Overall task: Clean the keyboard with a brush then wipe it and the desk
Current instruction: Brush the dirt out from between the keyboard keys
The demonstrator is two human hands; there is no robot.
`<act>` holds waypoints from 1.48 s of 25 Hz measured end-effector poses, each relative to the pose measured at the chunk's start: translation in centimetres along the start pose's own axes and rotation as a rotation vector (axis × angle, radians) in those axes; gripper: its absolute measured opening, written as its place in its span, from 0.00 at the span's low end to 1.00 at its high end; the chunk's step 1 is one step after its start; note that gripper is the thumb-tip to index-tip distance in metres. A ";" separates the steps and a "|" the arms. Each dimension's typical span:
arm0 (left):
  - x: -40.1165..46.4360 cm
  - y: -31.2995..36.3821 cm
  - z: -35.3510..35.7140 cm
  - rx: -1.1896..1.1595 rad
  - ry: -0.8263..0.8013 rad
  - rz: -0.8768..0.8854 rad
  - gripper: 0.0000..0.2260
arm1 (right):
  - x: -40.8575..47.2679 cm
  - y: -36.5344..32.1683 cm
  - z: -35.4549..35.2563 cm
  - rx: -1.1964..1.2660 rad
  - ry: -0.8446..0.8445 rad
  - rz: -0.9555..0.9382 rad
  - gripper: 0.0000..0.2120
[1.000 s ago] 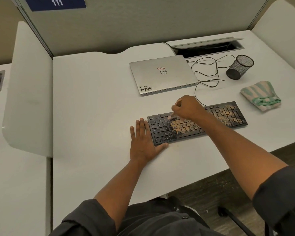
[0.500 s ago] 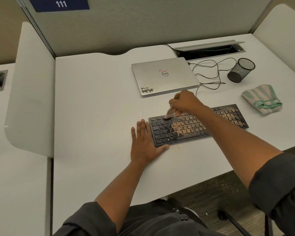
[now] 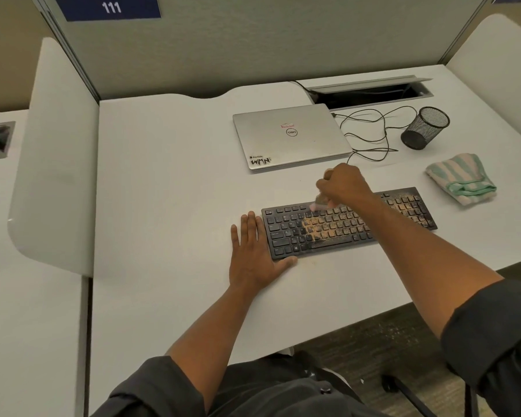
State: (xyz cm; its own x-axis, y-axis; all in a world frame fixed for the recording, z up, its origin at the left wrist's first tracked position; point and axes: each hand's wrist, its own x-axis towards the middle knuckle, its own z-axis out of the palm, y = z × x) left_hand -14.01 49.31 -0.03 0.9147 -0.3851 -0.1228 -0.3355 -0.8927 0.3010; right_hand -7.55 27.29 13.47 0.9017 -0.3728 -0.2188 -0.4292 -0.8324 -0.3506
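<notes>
Clenched in my right hand [image 3: 345,185] was a small brush [image 3: 317,205], its bristles touching the top rows of the dusty keyboard [image 3: 337,228] just below my fist. My left hand [image 3: 254,254] lay flat and open on the desk [image 3: 169,206], thumb against the keyboard's near-left corner. Well right of my fist sat a striped cloth [image 3: 460,179], a closed laptop [image 3: 289,135] just beyond.

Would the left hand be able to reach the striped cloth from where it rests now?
Probably not easily: the left hand lies flat at the keyboard's left end, and the right forearm crosses the path to the striped cloth.
</notes>
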 end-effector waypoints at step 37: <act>-0.1 -0.1 0.0 -0.011 0.019 0.015 0.58 | -1.5 2.6 -0.5 0.431 0.040 0.070 0.09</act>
State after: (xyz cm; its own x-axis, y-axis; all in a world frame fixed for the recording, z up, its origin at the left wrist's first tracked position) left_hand -14.09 49.41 -0.08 0.9138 -0.3935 -0.1005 -0.3463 -0.8843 0.3133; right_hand -9.98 25.44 13.31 0.8675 -0.4445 -0.2232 -0.4637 -0.5604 -0.6862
